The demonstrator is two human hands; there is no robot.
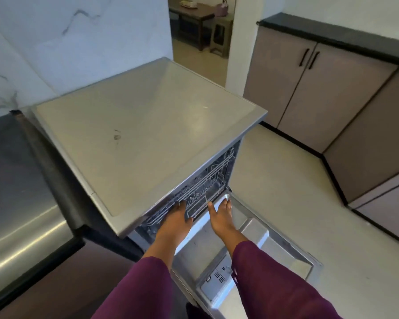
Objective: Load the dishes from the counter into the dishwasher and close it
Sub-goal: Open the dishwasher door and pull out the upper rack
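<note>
While the steel door [274, 245] lies flat, left hand [175, 218] and right hand [221, 215] are at the wire rack [200, 193], straight-fingered.

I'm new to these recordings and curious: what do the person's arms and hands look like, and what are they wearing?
Both arms are in long plum-purple sleeves, with the left sleeve and the right sleeve ending at the wrists. The left hand and right hand are bare: no gloves show.
</note>
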